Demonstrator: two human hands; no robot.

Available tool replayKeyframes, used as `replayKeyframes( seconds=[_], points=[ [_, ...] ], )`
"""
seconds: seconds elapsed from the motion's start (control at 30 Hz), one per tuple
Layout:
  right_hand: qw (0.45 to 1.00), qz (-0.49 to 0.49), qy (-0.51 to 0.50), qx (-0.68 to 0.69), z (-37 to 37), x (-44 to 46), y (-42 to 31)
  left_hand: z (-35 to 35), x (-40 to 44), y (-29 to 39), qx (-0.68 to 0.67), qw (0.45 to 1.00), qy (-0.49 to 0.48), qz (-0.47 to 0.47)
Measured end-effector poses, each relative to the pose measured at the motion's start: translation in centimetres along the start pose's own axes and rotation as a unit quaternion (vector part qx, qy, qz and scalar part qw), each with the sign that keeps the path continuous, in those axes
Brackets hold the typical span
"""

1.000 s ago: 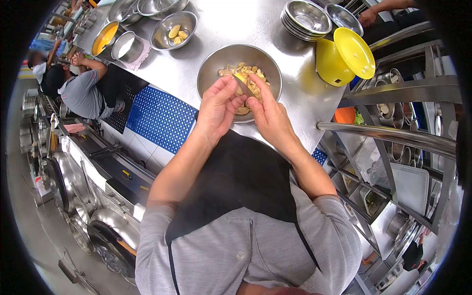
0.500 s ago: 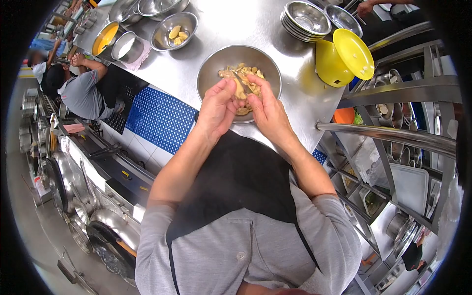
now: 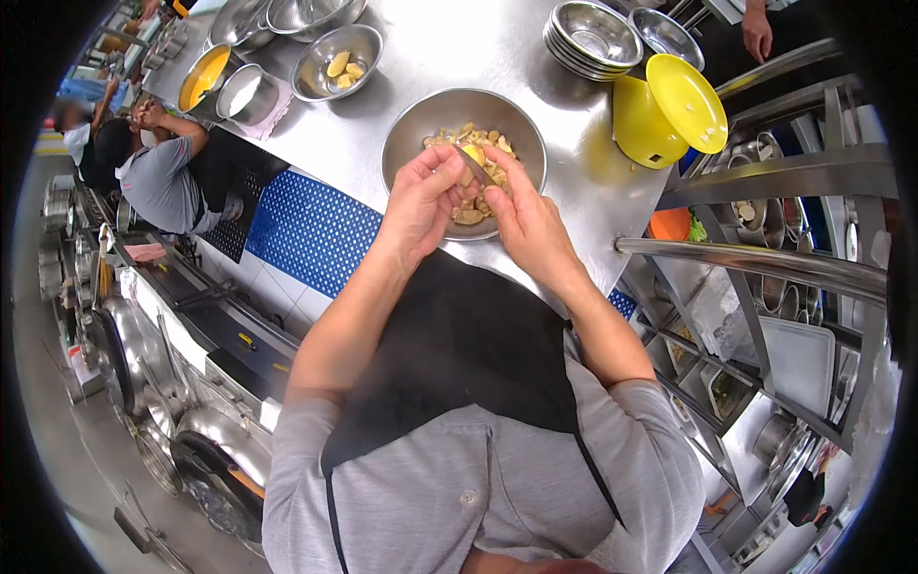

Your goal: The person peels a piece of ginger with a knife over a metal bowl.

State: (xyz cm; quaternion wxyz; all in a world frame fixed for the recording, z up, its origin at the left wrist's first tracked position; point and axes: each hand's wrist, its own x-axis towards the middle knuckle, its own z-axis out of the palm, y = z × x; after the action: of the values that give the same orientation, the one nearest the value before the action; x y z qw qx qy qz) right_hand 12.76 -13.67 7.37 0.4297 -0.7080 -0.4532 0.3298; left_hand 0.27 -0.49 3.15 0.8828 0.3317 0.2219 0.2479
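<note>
Over a large steel bowl (image 3: 402, 158), my left hand (image 3: 419, 203) pinches a piece of ginger (image 3: 475, 152) with pale yellow flesh showing. My right hand (image 3: 526, 225) grips a small knife (image 3: 474, 165); its dark blade lies against the ginger, while the handle is hidden in my fingers. Brown, unpeeled-looking ginger pieces (image 3: 469, 216) fill the bottom of the bowl. Farther left, a smaller steel bowl (image 3: 308, 78) holds several peeled yellow ginger pieces (image 3: 342, 67).
A yellow container (image 3: 639, 129) with its tilted lid (image 3: 687, 103) and stacked steel bowls (image 3: 593, 38) stand right. Pots with orange (image 3: 206, 77) and white contents (image 3: 247, 93) sit left. A metal rail (image 3: 755, 268) runs close on my right. Other people (image 3: 163, 177) are at left; another hand (image 3: 757, 36) hangs upper right.
The ginger between my hands has been turned, and yellow flesh now faces up beside the blade. My hands stay over the bowl. The other person's hand at upper right has shifted.
</note>
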Motion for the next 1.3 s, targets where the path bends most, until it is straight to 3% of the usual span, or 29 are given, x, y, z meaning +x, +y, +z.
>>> replayKeyframes(
  seconds=[0.4,0.6,0.73,0.9,1.0,1.13,1.3],
  points=[
    [0.998,-0.001,0.01,0.07,0.6,0.9,1.4,-0.7,0.0,-0.2,0.071,0.996,-0.035,0.029],
    [0.978,0.107,-0.045,0.174,-0.2,1.1,0.3,-1.1,-0.3,-0.5,0.227,0.97,-0.032,0.076],
    [0.93,0.18,-0.069,0.312,-0.6,2.7,2.0,-0.1,-1.0,-0.4,0.203,0.973,-0.077,0.074],
    [0.959,0.144,-0.051,0.238,-1.0,1.6,1.0,0.6,-0.9,0.2,0.154,0.987,-0.017,0.038],
    [0.989,0.062,-0.017,0.132,-0.3,0.6,1.3,0.1,-0.4,-0.2,0.197,0.974,-0.014,0.112],
    [0.999,0.021,0.008,0.022,-0.1,-0.5,0.1,0.3,-0.3,0.1,0.152,0.982,0.02,0.111],
    [1.0,-0.007,0.009,0.017,-0.1,-0.6,0.0,0.7,-0.5,0.3,0.132,0.985,0.02,0.109]
  ],
)
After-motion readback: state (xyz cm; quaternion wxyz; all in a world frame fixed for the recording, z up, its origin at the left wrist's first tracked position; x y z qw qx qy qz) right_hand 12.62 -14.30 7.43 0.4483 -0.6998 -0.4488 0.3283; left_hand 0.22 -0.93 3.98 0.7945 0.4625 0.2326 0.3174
